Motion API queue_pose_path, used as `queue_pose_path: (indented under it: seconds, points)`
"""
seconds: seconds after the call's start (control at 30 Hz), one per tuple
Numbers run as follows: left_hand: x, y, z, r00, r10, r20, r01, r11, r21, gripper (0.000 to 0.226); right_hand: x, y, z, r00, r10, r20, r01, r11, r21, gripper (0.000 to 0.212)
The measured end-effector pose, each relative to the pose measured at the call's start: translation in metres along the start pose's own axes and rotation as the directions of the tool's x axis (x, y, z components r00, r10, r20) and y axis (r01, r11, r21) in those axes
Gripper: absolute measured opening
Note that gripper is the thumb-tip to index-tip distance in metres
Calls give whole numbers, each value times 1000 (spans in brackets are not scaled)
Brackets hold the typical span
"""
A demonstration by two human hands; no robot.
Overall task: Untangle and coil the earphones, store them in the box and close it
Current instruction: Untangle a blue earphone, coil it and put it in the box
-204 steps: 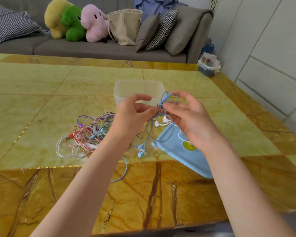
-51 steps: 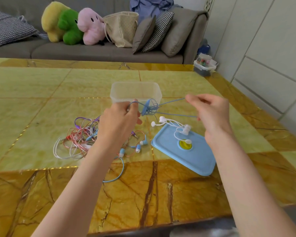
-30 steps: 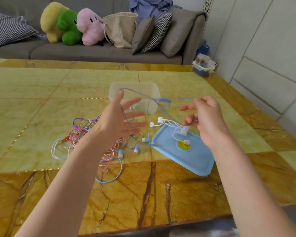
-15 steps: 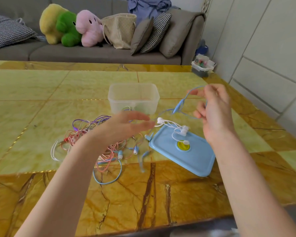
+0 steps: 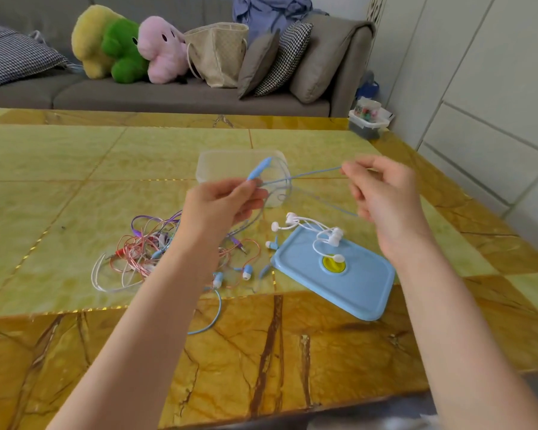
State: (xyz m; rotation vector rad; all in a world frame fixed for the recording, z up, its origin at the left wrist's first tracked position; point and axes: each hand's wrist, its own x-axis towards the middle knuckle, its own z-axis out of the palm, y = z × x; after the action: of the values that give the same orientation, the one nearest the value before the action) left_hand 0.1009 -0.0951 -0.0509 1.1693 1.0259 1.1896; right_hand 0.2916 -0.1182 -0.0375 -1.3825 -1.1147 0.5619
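Observation:
My left hand (image 5: 222, 206) pinches the blue earphone cable (image 5: 311, 175) just below its plug, which sticks up in front of the clear plastic box (image 5: 212, 166). My right hand (image 5: 382, 197) pinches the same cable farther right, so it stretches between both hands above the table. The blue earbuds (image 5: 246, 272) lie on the table below. White earphones (image 5: 323, 237) rest partly on the blue lid (image 5: 351, 283). A tangle of pink, purple and white earphones (image 5: 137, 249) lies left of my left forearm.
A yellow-green marble table (image 5: 75, 156) carries everything; its near edge runs along the bottom. Behind it is a grey sofa (image 5: 168, 94) with plush toys, a bag and cushions. A small container (image 5: 368, 119) sits on the floor at the far right.
My left hand has closed on the blue cable near the plug and risen. My right hand has drawn the cable out to the right, pulling it taut between the hands.

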Motion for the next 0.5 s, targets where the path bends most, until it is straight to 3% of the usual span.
queue_pose_path:
  seconds: [0.07,0.13,0.2,0.27,0.33,0.4,0.47,0.5]
  points:
    - [3,2,-7,993,-96,-68,86,986,-141,18,2,5,-3,986,-163,-37,146,948,-284,18]
    - [6,4,-15,981,-161,-109,126,954,-274,20,1,7,-2,978,-208,8,197,911,-362,14]
    - [4,7,-15,984,-153,-90,133,971,-199,16,-5,6,2,983,-166,82,183,938,-295,12]
    - [1,5,-7,993,-121,-3,121,993,13,7,-10,2,8,979,-123,162,153,970,-188,14]
    - [0,-5,4,984,-139,110,108,962,249,22,-14,-2,13,974,-74,213,91,993,-69,16]
    - [0,-16,13,978,-78,192,-22,881,472,29,-17,-8,15,968,-20,249,-2,996,84,14]
    - [1,-21,17,974,-8,228,-104,875,473,9,-17,-12,15,964,8,265,-68,974,216,12]
    - [0,-20,18,971,0,237,-102,903,418,10,-16,-12,15,969,12,248,-72,969,235,11]
